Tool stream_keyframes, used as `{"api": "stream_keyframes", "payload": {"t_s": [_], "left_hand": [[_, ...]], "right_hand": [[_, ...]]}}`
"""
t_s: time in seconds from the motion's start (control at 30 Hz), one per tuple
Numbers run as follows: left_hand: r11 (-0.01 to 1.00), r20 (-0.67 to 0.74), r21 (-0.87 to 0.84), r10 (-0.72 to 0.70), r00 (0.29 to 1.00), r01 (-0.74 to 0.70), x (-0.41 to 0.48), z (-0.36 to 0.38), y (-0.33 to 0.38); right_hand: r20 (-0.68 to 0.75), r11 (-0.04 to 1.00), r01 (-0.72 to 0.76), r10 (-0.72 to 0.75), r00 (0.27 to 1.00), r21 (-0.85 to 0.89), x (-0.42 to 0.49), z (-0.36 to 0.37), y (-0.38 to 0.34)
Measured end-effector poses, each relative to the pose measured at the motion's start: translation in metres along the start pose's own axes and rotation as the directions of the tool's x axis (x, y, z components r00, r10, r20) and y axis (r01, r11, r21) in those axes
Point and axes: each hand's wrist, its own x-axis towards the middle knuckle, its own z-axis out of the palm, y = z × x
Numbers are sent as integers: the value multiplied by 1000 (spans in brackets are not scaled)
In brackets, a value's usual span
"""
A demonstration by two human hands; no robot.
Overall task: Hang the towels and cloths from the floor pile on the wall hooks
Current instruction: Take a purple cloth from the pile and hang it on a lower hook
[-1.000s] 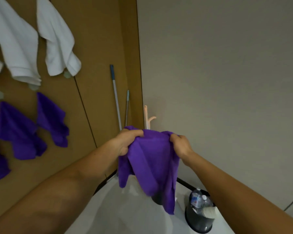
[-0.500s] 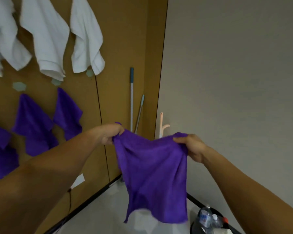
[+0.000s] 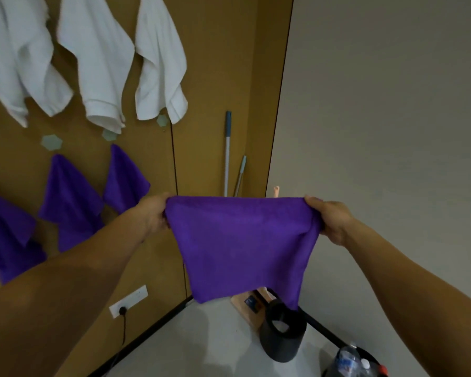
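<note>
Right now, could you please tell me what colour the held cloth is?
The cloth is plain purple, clearest in the head view.

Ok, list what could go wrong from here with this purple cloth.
1. The left hand and right hand pinch the purple cloth only at its top corners; releasing one to hook it may let it drop toward the black bin below.
2. The bare hexagonal hook sits close under the white towels; reaching there could brush one loose.
3. The cloth is stretched flat, so its edge may slide off a small hook.
</note>
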Motion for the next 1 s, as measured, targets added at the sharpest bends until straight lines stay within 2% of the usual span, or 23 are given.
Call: {"api": "stream_keyframes", "payload": {"t_s": [0.07,0.13,0.27,0.37,0.53,0.7,0.83,1.0], "left_hand": [[999,-35,-38,35,999,-36,5,-1,4],[999,7,-37,28,1000,-27,8,-5,10],[999,154,35,23,988,-29,14,-18,23],[988,41,142,63,997,-68,19,-22,25],[926,-152,344,221,963,-158,28,-25,23],[929,-307,356,218,926,-101,31,-14,18],[940,-369,336,195,909,-65,33,-5,14],[951,-415,302,192,889,-64,29,3,14]], "right_hand": [[16,960,-62,69,998,-274,4,6,5],[17,921,-66,78,997,-383,12,11,1],[83,990,-52,63,995,-129,34,19,-12],[179,996,-93,95,979,-15,50,24,-7],[147,994,-2,18,989,-110,83,31,0],[202,979,52,-12,979,-196,105,32,9],[277,999,30,-24,961,-18,116,36,10],[285,993,104,-115,952,53,121,39,12]]}}
